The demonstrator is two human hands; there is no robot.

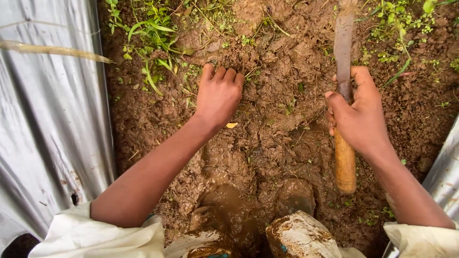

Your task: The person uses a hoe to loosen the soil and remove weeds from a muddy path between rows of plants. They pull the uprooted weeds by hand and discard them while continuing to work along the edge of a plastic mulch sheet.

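Nearest to me, my two mud-caked boots [299, 236] stand in wet brown soil [267, 157], with a small pool of muddy water [229, 200] just ahead of them. My pale sleeves [95, 236] show at the bottom edge. Further out, my right hand [358, 117] is wrapped tight around a machete [343, 95], gripping where the wooden handle [345, 165] meets the blade; the handle's butt points back toward me and the muddy blade [343, 40] runs away from me, over the soil. My left hand [219, 93] lies knuckles up on the mud, fingers curled and pressed together, their tips dug into the clods; it holds nothing that I can see. A small yellow leaf [232, 125] lies just beside my left wrist. Beyond my left hand grow green weeds [153, 33], and more grow at the far right [401, 24]. Grey plastic sheeting [48, 119] hangs along the left side.
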